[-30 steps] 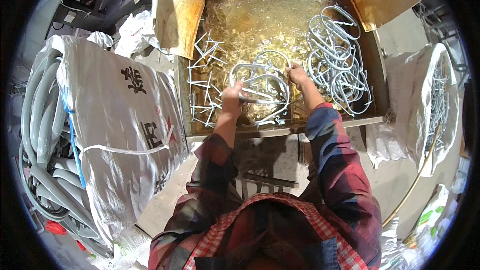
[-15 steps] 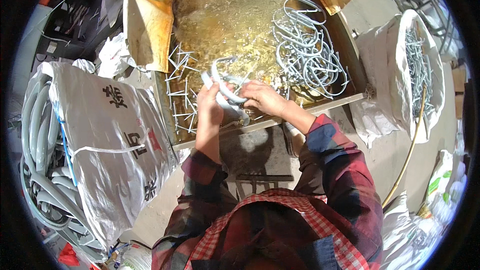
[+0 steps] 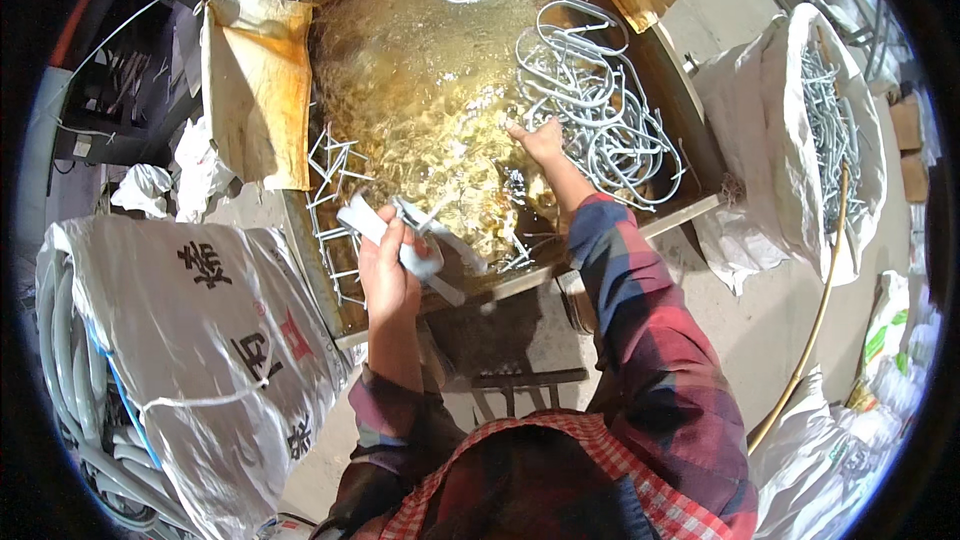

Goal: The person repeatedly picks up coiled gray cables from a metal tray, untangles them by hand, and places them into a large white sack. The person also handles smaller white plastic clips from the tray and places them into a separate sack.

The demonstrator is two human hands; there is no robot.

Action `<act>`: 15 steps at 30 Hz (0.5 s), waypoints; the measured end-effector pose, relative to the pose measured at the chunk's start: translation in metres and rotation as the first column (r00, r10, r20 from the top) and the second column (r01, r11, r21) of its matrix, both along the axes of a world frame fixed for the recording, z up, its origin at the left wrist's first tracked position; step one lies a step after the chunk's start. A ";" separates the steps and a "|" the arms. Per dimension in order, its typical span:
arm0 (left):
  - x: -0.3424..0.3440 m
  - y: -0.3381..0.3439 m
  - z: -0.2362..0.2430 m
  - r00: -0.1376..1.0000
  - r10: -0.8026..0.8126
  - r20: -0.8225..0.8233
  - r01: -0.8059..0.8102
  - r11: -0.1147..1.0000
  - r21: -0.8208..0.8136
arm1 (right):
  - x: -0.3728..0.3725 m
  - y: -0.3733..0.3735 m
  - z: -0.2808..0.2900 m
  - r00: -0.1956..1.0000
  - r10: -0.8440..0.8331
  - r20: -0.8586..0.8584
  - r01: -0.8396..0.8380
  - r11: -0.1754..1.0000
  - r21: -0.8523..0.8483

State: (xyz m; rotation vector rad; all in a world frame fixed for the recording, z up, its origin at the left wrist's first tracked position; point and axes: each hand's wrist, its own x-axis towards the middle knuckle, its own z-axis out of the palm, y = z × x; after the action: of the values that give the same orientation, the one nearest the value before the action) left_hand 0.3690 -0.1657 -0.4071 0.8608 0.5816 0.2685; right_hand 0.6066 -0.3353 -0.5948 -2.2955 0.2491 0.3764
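Grey plastic strip (image 3: pixel 363 221) in the left hand (image 3: pixel 388 275), over a rippling tub (image 3: pixel 685 215).
Left fingers are closed around it, probably mid-length for balance, above the tub's near-left part. Right hand (image 3: pixel 540 140) hovers beside the tangled loops (image 3: pixel 610 105), fingers half curled; can't tell if they've got anything. Loops sit right, thin sticks (image 3: pixel 335 160) left, presumably to keep them separate.
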 end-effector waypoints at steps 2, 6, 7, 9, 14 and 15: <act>-0.003 0.000 -0.001 0.999 0.024 -0.049 -0.024 1.000 -0.007 | 0.008 0.004 0.000 0.975 -0.079 -0.207 0.081 0.997 0.003; -0.004 -0.006 0.010 0.993 0.011 -0.118 -0.023 0.995 -0.093 | 0.003 0.010 0.002 0.958 -0.148 -0.247 0.133 0.988 -0.075; -0.003 -0.007 0.010 0.997 -0.001 -0.074 -0.009 0.992 -0.126 | 0.002 0.003 0.001 0.959 -0.115 -0.259 0.095 0.992 -0.089; 0.001 -0.011 0.006 0.996 -0.002 -0.086 -0.006 0.996 -0.085 | 0.003 -0.013 0.002 0.958 -0.045 -0.282 0.016 0.994 -0.106; 0.008 -0.019 0.005 0.998 0.013 -0.063 -0.008 0.997 0.075 | -0.018 -0.028 0.002 0.931 0.243 -0.273 -0.295 0.941 -0.169; 0.010 -0.020 0.006 0.998 0.019 -0.058 -0.017 0.999 0.042 | -0.022 -0.027 0.001 0.926 0.261 -0.275 -0.304 0.944 -0.129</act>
State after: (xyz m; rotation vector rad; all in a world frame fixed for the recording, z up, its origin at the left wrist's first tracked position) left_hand 0.3793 -0.1857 -0.4007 0.9064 0.6404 0.2733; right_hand 0.5843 -0.3621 -0.5938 -2.4553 0.0754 0.8309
